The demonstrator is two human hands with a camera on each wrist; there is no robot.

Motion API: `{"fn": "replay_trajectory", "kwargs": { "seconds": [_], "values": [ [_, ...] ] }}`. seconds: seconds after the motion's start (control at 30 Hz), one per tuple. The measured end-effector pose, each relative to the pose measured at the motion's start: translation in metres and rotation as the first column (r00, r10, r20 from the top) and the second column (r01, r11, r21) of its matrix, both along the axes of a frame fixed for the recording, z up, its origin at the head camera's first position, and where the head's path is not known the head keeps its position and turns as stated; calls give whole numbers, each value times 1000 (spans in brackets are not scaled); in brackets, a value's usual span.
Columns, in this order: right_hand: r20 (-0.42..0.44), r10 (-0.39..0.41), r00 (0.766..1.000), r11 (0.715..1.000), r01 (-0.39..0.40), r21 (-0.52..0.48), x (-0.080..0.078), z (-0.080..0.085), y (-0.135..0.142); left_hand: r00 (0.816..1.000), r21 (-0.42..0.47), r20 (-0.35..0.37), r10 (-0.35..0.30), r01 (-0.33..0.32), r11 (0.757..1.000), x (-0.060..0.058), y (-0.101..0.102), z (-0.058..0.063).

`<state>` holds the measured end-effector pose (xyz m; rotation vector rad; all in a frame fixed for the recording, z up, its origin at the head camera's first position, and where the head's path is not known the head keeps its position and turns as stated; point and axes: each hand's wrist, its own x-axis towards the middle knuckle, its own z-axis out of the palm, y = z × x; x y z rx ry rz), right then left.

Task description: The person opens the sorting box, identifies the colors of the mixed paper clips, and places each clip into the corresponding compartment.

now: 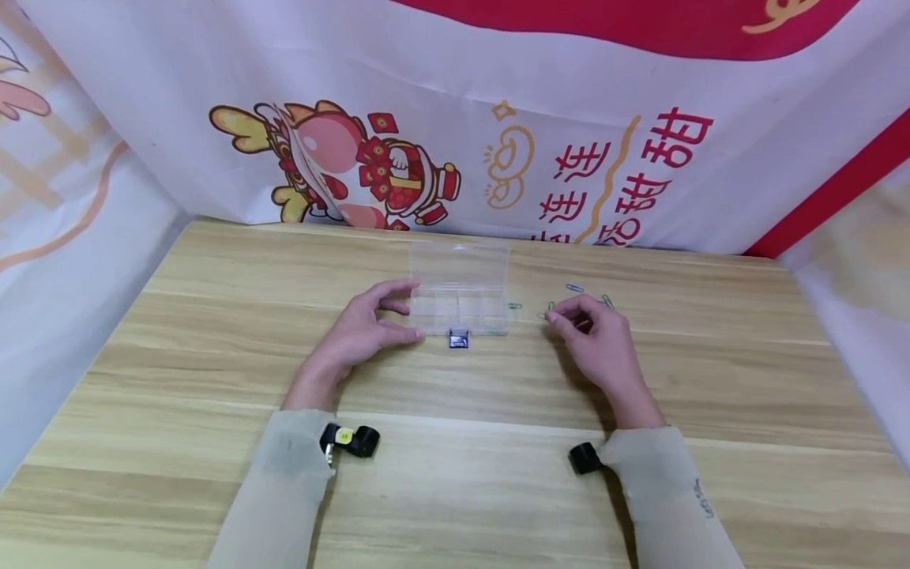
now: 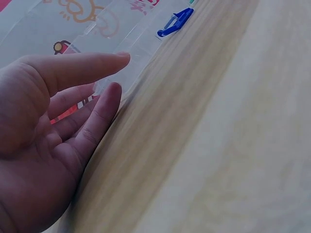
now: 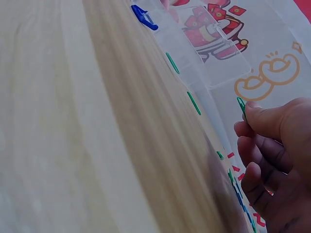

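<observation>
A clear plastic compartment box [image 1: 458, 308] sits on the table with its lid [image 1: 460, 265] raised at the back and a blue latch [image 1: 459, 340] in front. My left hand [image 1: 366, 324] holds the box's left side, thumb at the front corner and fingers towards the back. Between thumb and fingertip, my right hand [image 1: 597, 336] pinches a green paper clip [image 3: 241, 106], raised off the table to the right of the box. A green clip [image 3: 172, 63] shows at the box's front right. Another green paper clip [image 1: 515, 306] lies just beside the box.
Around the right hand lie more paper clips, including a blue one [image 1: 574, 288] and a green one [image 1: 607, 301]. The wooden table [image 1: 455, 490] ends at a printed cloth backdrop [image 1: 284, 47] behind the box.
</observation>
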<state>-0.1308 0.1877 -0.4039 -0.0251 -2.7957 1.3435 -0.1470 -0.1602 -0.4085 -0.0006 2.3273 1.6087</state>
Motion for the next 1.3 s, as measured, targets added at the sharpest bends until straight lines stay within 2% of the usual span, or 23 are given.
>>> {"fn": "replay_trajectory", "kwargs": {
  "seconds": [0.47, 0.73, 1.3],
  "values": [
    [-34, 79, 996, 996, -80, -26, -8, -2, -35, 1000, 9, -6, -1, 1, 1000, 0, -1, -2],
    [-33, 94, 995, 995, -95, -29, -11, -3, -54, 1000, 11, -8, 0, 0, 1000, 0, 0, -1],
    [1, 71, 997, 997, -71, -29, -12, -4, -55, 1000, 4, -9, 4, -4, 1000, 0, 0, -1]
  ]
}}
